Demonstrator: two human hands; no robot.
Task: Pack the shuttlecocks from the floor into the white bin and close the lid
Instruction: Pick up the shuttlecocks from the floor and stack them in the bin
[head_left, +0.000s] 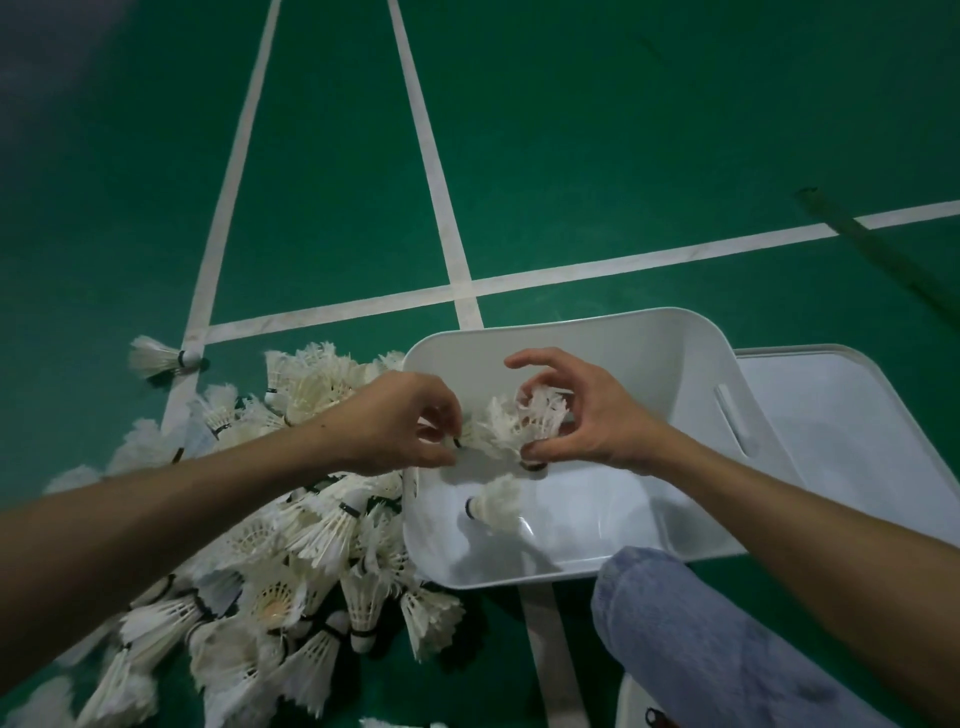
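Observation:
A white bin (613, 338) stands open on the green court floor. One shuttlecock (496, 506) lies on its bottom. Over the bin, my right hand (587, 415) holds a clump of white feathered shuttlecocks (524, 423) with curled fingers. My left hand (400, 421) reaches over the bin's left rim and pinches the black-banded cork end of a shuttlecock (462, 441) at the clump's left side. A big pile of shuttlecocks (291, 545) lies on the floor left of the bin. The white lid (852, 426) lies flat to the right of the bin.
A lone shuttlecock (161, 358) lies on a white court line at the far left. My knee in blue jeans (691, 634) is just in front of the bin. White court lines (571, 270) cross the green floor beyond.

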